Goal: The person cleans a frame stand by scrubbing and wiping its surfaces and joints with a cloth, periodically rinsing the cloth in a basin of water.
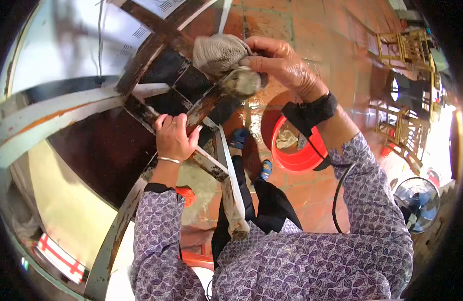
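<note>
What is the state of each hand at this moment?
Left hand: closed around the wooden frame.
Right hand: closed on a grey cloth.

1. Floor point(314, 205): reddish-orange tiles with visible joints, wet and shiny at the upper centre.
2. Red basin point(295, 164): on the tiles, right of centre.
3. Blue sandals point(266, 170): worn on feet, near the centre.
4. Wooden chairs point(403, 129): toward the upper right.

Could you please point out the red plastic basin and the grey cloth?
Red round plastic basin point(297, 161): head view, inner wall near the rim.
Grey textured cloth point(217, 54): head view, middle of its bunched part.
</note>
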Tool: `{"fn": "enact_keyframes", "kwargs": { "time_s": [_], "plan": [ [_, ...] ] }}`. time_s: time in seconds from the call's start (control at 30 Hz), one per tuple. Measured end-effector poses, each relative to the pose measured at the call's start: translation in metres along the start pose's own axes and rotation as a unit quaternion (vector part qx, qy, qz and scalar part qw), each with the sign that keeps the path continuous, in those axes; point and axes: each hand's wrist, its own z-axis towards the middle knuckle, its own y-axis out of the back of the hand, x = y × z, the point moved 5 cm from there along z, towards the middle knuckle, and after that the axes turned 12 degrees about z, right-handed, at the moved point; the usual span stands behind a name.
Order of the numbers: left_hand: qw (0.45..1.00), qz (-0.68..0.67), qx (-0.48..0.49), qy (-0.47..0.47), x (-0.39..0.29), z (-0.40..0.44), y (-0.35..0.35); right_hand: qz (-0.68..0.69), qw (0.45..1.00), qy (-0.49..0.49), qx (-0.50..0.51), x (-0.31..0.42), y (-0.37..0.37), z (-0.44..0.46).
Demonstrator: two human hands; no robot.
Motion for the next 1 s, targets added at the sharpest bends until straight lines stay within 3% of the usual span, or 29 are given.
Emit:
{"fn": "enact_keyframes", "kwargs": {
  "time_s": [0.03,0.13,0.17,0.33,0.4,0.43,0.47,0.53,0.57,0.6,0.67,0.73,0.77,0.8,0.87,1.0],
  "plan": [
    [1.0,-0.004,0.002,0.001,0.003,0.0,-0.002,-0.071,0.996,-0.05,0.008,-0.004,-0.001,0.01],
    [1.0,-0.012,0.011,0.003,0.005,0.001,0.0,-0.147,0.988,-0.023,0.03,-0.033,0.009,0.027],
    [1.0,-0.016,0.003,0.006,0.006,0.003,0.001,-0.11,0.993,-0.047,0.02,-0.035,0.008,0.028],
    [0.999,-0.03,-0.006,0.016,0.007,0.002,0.003,-0.178,0.979,-0.08,0.055,-0.023,0.001,0.048],
    [0.999,-0.034,-0.008,0.017,0.007,0.002,0.003,-0.326,0.932,-0.054,0.149,-0.022,-0.01,0.061],
    [0.999,-0.033,-0.002,0.021,0.007,0.003,0.003,-0.355,0.912,0.036,0.2,-0.013,-0.02,0.067],
    [0.999,-0.031,0.005,0.025,0.007,0.003,0.002,-0.353,0.912,0.039,0.205,-0.011,-0.023,0.075],
    [0.999,-0.032,0.02,0.038,0.008,0.004,0.001,-0.483,0.807,0.113,0.321,-0.013,-0.041,0.085],
    [0.998,-0.038,0.034,0.042,0.007,0.003,0.001,-0.488,0.783,0.179,0.343,-0.015,-0.048,0.093],
    [0.997,-0.044,0.046,0.048,0.008,0.004,0.002,-0.481,0.783,0.179,0.352,-0.018,-0.052,0.104],
    [0.997,-0.016,0.046,0.054,0.01,0.011,0.003,-0.582,0.703,0.258,0.317,-0.007,-0.066,0.136],
    [0.996,-0.02,0.06,0.055,0.01,0.006,0.002,-0.567,0.718,0.336,0.223,0.002,-0.071,0.171],
    [0.995,-0.032,0.07,0.06,0.011,0.005,0.001,-0.514,0.761,0.344,0.197,0.001,-0.072,0.174],
    [0.994,-0.03,0.076,0.07,0.012,0.005,0.0,-0.506,0.763,0.345,0.205,-0.002,-0.072,0.171],
    [0.995,-0.043,0.075,0.052,0.013,0.007,0.004,-0.55,0.713,0.287,0.325,-0.014,-0.074,0.147],
    [0.991,-0.03,0.102,0.076,0.015,0.008,0.006,-0.484,0.71,0.226,0.459,-0.019,-0.068,0.091]
  ]
}}
